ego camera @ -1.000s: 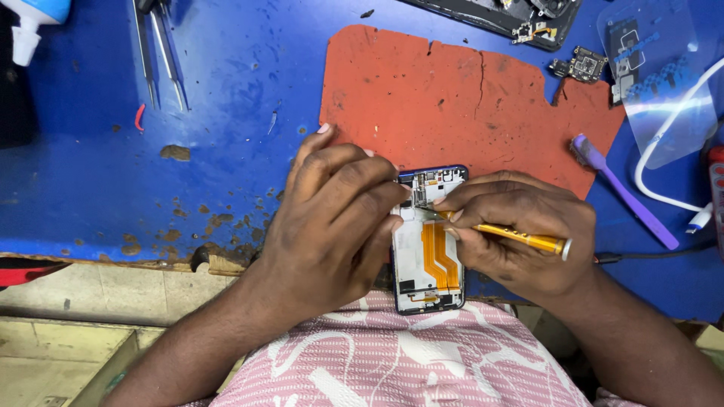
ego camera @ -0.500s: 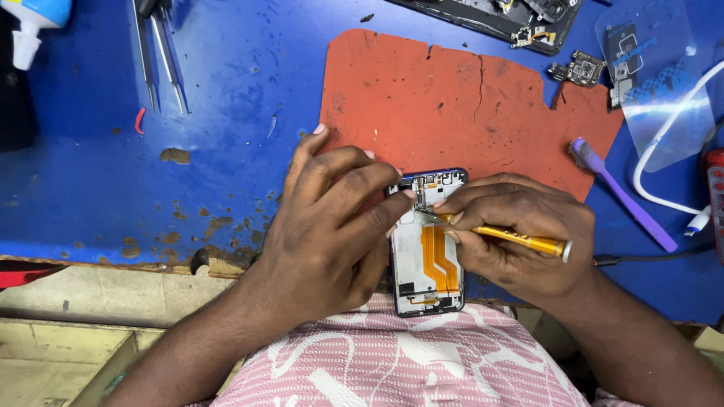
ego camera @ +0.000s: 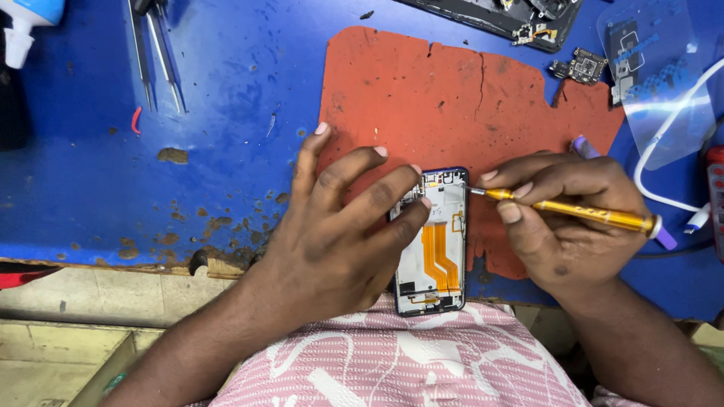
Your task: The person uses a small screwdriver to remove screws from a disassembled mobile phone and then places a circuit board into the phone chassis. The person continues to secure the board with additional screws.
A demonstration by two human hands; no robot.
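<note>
An opened phone [ego camera: 434, 245] with its back cover off lies at the near edge of the table, showing a white frame and an orange flex cable. My left hand [ego camera: 339, 226] grips its left side, fingertips resting on the top corner. My right hand [ego camera: 562, 218] holds a yellow screwdriver [ego camera: 573, 213] almost level, its tip at the phone's upper right edge. A worn red mat [ego camera: 452, 98] lies under the phone's top end.
Tweezers [ego camera: 154, 53] lie at the back left on the scuffed blue table [ego camera: 113, 181]. Another dismantled phone [ego camera: 505, 19], small circuit parts [ego camera: 581, 66], a clear plastic sheet [ego camera: 656, 83], a white cable [ego camera: 664, 136] and a purple tool [ego camera: 664, 240] sit at the right.
My right hand has drawn the screwdriver rightward, its tip moving from over the phone's top middle to the upper right edge. My left hand's fingers have spread a little.
</note>
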